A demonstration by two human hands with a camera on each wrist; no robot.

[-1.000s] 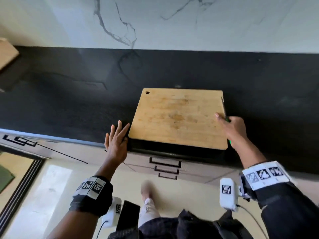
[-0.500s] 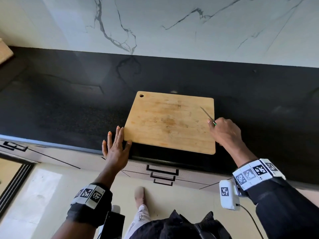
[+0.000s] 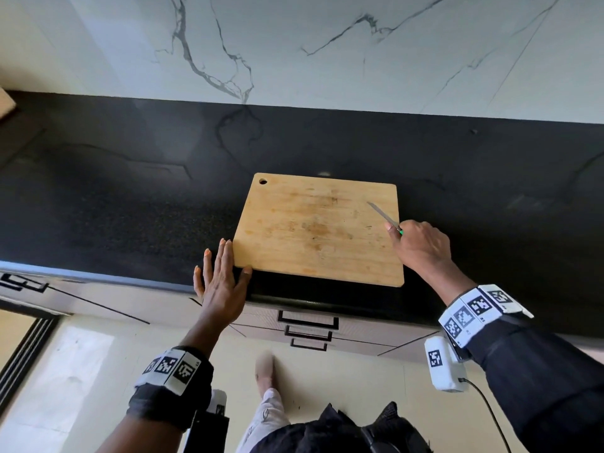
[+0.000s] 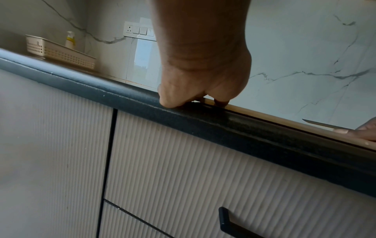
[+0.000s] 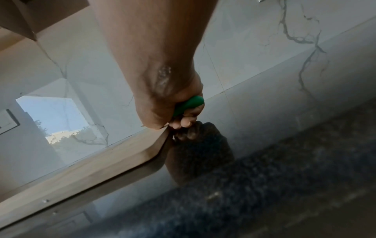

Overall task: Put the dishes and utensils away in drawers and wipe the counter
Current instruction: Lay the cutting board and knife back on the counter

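Your left hand lies flat with its fingers straight on the front edge of the black bench, its thumb touching the near left corner of the wooden cutting board; it grips nothing. The left wrist view confirms this: the heel of the hand rests on the rounded bench edge, and the board's edge shows just beyond it. Your right hand is curled round the green handle of a knife, at the right edge of the board. The blade points away from you and to the left, over the board's far right portion (whether the blade touches the wood cannot be told). In the right wrist view the green handle end protrudes from the curled fingers, just above the board's corner. The board lies flat on the bench, near the front edge, with its hanging hole at the far left corner. Below the bench, drawers with black handles sit closed, directly under the board. In the left wrist view a cream basket and a bottle stand on the bench well to the left.
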